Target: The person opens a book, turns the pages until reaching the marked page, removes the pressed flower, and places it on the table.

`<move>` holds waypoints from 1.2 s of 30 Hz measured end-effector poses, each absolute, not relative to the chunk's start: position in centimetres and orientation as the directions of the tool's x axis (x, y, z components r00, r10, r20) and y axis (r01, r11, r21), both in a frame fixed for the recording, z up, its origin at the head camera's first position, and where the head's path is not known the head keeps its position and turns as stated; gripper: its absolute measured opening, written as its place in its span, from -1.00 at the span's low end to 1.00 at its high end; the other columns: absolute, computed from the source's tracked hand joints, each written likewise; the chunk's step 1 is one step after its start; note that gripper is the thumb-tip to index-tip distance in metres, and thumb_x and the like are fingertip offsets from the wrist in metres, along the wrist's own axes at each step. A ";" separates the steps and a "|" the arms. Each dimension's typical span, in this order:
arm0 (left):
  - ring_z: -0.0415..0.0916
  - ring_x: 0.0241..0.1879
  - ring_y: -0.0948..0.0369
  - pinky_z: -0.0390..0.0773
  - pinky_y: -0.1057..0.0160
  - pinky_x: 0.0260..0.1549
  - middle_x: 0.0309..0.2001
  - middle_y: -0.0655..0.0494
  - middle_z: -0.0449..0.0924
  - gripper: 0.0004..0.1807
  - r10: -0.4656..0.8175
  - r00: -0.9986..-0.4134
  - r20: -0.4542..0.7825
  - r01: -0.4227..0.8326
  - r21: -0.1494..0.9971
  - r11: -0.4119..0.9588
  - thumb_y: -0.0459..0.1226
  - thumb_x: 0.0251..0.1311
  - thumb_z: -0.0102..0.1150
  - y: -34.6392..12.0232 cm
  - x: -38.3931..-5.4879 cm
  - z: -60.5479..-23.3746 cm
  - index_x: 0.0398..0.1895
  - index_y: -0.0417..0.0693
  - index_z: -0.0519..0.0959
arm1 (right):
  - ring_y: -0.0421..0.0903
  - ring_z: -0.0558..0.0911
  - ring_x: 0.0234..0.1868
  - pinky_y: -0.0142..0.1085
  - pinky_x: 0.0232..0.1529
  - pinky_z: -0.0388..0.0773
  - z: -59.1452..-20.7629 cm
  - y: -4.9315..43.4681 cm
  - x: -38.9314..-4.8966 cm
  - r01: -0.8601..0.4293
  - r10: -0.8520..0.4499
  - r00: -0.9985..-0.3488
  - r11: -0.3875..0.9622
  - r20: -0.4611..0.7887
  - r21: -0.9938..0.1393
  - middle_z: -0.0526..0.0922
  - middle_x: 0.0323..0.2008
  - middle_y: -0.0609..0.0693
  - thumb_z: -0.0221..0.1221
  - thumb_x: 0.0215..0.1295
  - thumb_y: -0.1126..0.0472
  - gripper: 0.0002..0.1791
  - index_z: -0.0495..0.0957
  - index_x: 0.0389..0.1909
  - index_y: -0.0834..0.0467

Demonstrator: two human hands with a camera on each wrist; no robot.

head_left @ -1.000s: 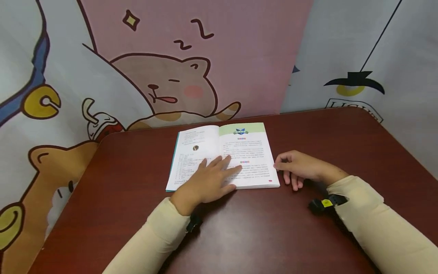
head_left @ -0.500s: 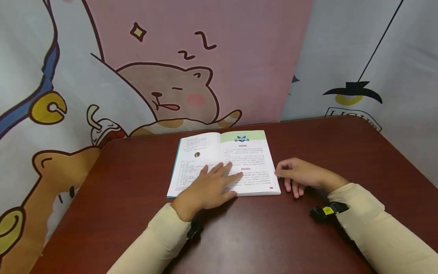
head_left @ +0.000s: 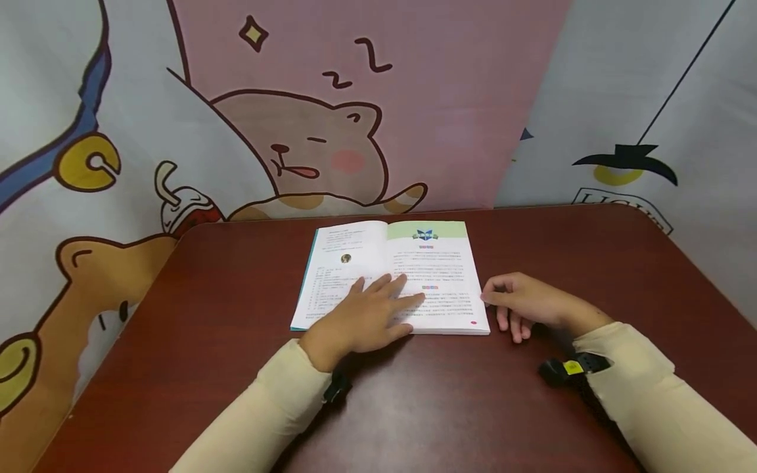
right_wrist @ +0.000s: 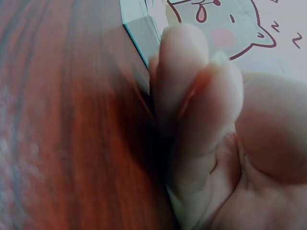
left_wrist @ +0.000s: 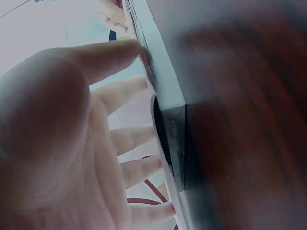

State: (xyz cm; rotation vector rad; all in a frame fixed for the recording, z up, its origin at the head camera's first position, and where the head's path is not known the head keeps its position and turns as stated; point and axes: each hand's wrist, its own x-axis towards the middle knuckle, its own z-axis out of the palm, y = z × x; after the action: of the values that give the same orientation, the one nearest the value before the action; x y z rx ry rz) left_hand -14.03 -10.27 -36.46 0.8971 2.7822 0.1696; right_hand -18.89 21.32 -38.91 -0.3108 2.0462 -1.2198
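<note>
An open book (head_left: 434,263) lies on the dark red-brown table, printed text on both white pages and a green band across the top of the right one. My left hand (head_left: 363,318) rests across the lower middle of the pages with its fingers spread straight. In the left wrist view, the fingertips of that left hand (left_wrist: 105,143) press along the book's edge (left_wrist: 168,96). At the right margin, my right hand (head_left: 538,302) pinches the page edge between thumb and forefinger, its other fingers curled below. The right wrist view shows the curled fingers (right_wrist: 192,91) hiding the pinch point.
The table (head_left: 236,276) reaches back to a wall covering (head_left: 449,98) printed with cartoon animals. Black wrist devices (head_left: 556,371) sit below the cream sleeves (head_left: 656,387).
The head view has shifted slightly, so the scene sits a little differently in the frame. Both hands and the book keep their places relative to each other.
</note>
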 end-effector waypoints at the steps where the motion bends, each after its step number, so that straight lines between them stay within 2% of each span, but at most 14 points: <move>1: 0.03 0.57 -0.04 0.05 -0.34 0.42 0.59 0.02 0.06 -0.39 0.585 -0.793 -0.169 0.560 0.175 0.810 0.11 0.44 -0.03 -10.2 -13.9 -36.2 0.52 0.44 0.21 | -0.12 0.58 -0.79 -0.30 -0.73 0.53 -38.8 21.3 -18.8 0.146 -0.534 -0.714 0.519 -0.453 -0.842 0.58 -0.61 0.08 0.04 0.53 0.04 -0.65 0.44 -0.10 0.31; 6: -0.03 0.58 -0.04 0.01 -0.39 0.40 0.60 0.03 0.02 -0.39 0.559 -0.810 -0.176 0.529 0.190 0.827 0.09 0.44 -0.02 -10.4 -13.4 -35.5 0.53 0.44 0.21 | -0.12 0.57 -0.79 -0.30 -0.73 0.53 -38.3 20.9 -18.8 0.136 -0.534 -0.721 0.516 -0.441 -0.846 0.58 -0.61 0.07 0.07 0.51 0.04 -0.66 0.46 -0.14 0.30; 14: -0.01 0.58 -0.05 0.01 -0.40 0.40 0.59 0.01 0.05 -0.40 0.557 -0.816 -0.153 0.526 0.201 0.826 0.09 0.44 0.00 -10.7 -12.8 -35.1 0.51 0.42 0.24 | -0.14 0.57 -0.79 -0.32 -0.72 0.52 -37.8 20.7 -18.9 0.125 -0.540 -0.719 0.519 -0.438 -0.845 0.57 -0.61 0.06 0.04 0.52 0.04 -0.67 0.47 -0.12 0.28; 22: 0.01 0.57 -0.07 0.03 -0.41 0.39 0.58 -0.01 0.07 -0.39 0.589 -0.796 -0.143 0.554 0.221 0.802 0.11 0.41 0.02 -9.7 -12.6 -35.4 0.51 0.41 0.25 | -0.15 0.57 -0.79 -0.33 -0.72 0.52 -38.3 22.0 -17.9 0.171 -0.513 -0.725 0.511 -0.459 -0.842 0.57 -0.62 0.05 0.05 0.52 0.03 -0.66 0.47 -0.14 0.28; 36: 0.08 0.55 -0.09 0.08 -0.40 0.37 0.56 -0.04 0.12 -0.38 0.591 -0.793 -0.146 0.560 0.208 0.802 0.14 0.38 0.05 -9.2 -12.9 -36.0 0.49 0.37 0.30 | -0.16 0.57 -0.78 -0.34 -0.72 0.51 -39.7 22.5 -18.2 0.164 -0.499 -0.744 0.507 -0.443 -0.846 0.58 -0.61 0.05 0.04 0.52 0.05 -0.69 0.50 -0.15 0.25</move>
State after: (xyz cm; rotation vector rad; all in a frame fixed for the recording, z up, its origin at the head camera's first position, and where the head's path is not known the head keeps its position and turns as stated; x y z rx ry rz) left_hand -12.92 -9.20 -35.97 0.9005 2.7861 0.2273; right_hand -18.16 22.53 -39.68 -0.2736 2.0754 -1.2619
